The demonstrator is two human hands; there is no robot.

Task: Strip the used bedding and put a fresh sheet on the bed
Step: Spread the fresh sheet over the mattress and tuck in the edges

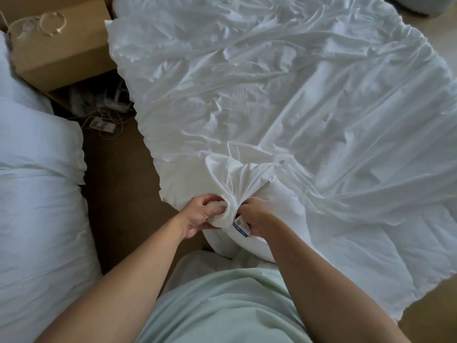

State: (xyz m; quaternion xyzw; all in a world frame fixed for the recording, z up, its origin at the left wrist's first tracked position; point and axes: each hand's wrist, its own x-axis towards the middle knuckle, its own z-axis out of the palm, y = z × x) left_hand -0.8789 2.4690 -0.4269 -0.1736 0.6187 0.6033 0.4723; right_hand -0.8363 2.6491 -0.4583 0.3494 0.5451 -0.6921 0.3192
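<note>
Both hands sit close together at the near bed corner (235,246), each clamped on a bunch of the white sheet (284,95). The left hand (200,215) curls its fingers into the gather; the right hand (256,216) grips just beside a small label (241,226). Beyond them the sheet spreads wrinkled across the bed. To the left lie heaped white bedding (37,181), a box (61,45) and cables (103,115) on the floor (118,194).
</note>
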